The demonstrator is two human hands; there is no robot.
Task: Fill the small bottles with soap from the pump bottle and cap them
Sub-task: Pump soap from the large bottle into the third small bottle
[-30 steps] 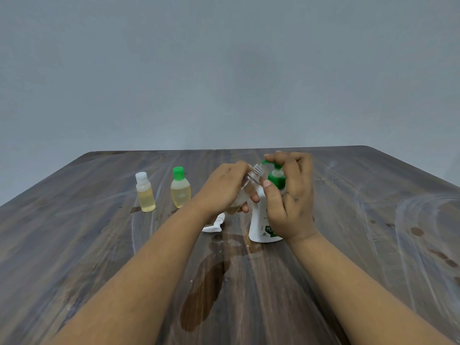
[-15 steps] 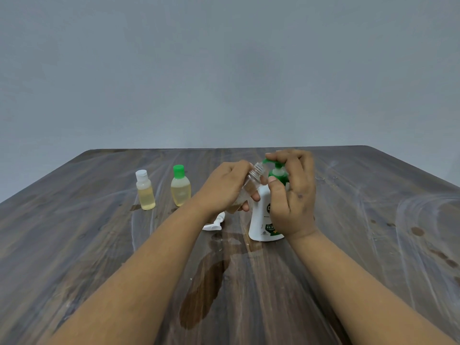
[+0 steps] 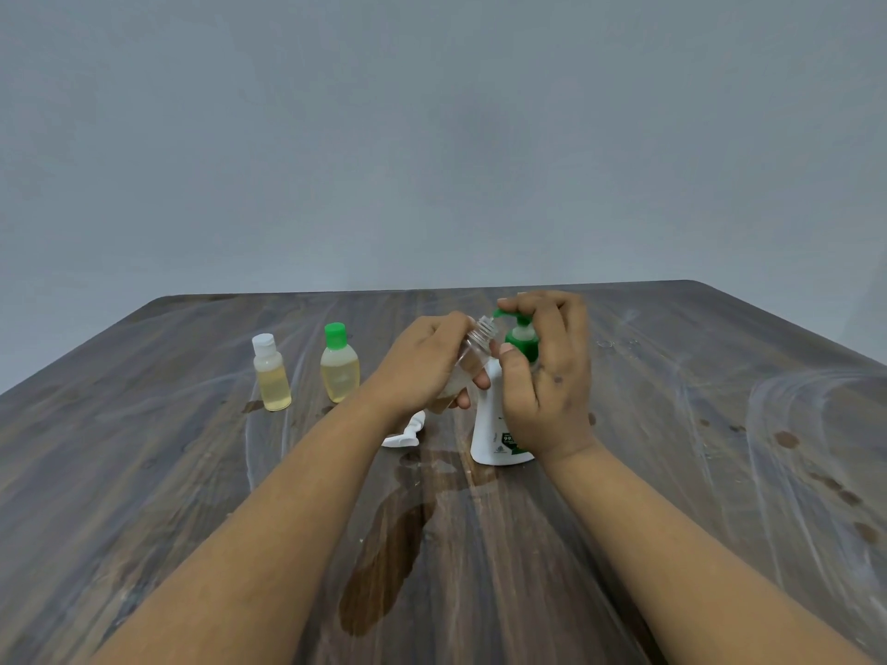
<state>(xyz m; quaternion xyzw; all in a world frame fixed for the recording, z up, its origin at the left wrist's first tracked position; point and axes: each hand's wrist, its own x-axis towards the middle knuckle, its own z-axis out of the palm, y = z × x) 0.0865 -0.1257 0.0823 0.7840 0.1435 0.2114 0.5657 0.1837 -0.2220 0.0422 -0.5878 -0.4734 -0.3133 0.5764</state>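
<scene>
Head view, listed near to far. One dark wood-grain table (image 3: 144, 496), streaked white, bearing one dark wet patch (image 3: 384, 559) nearest the viewer. Two bare forearms reach forward over it. One white flip cap (image 3: 405, 431) lies on the table just beside the left wrist. One white pump bottle with a green pump head (image 3: 492, 427) stands upright at centre. One right hand (image 3: 552, 376), fingers curled over the pump head from above, thumb against its collar. One left hand (image 3: 425, 362), fingers wrapped round one clear uncapped small bottle (image 3: 473, 350), tilted so its threaded neck sits under the green spout; fill level cannot be told. Farther left, two capped small bottles of yellowish liquid stand upright and apart: one green-capped rounded bottle (image 3: 339, 364), one white-capped slim bottle (image 3: 271, 374). Behind, one plain grey wall (image 3: 432, 136).
</scene>
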